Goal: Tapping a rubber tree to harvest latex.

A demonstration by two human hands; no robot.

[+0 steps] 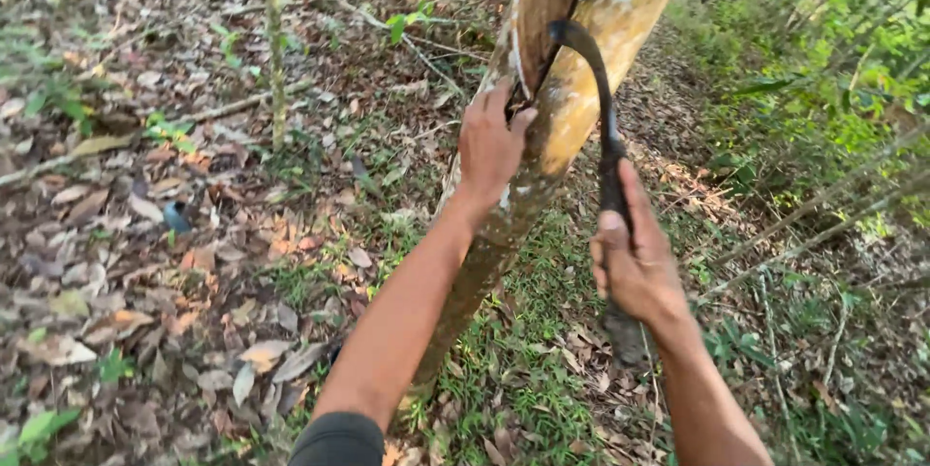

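Note:
A slanted tree trunk [572,108] runs from the ground up to the top of the view, its bark partly stripped to pale yellow wood. My left hand [491,141] presses against the trunk, fingers curled at the edge of a strip of bark [528,35]. My right hand [635,258] grips the handle of a dark curved knife [603,103]. The knife's hooked tip rests against the trunk at the cut edge of the bark, just above my left hand.
Dry brown leaves [145,263] and fallen sticks cover the ground to the left. A thin sapling stem [275,40] stands at the upper left. Green undergrowth [823,69] fills the right side, with grass at the trunk's base.

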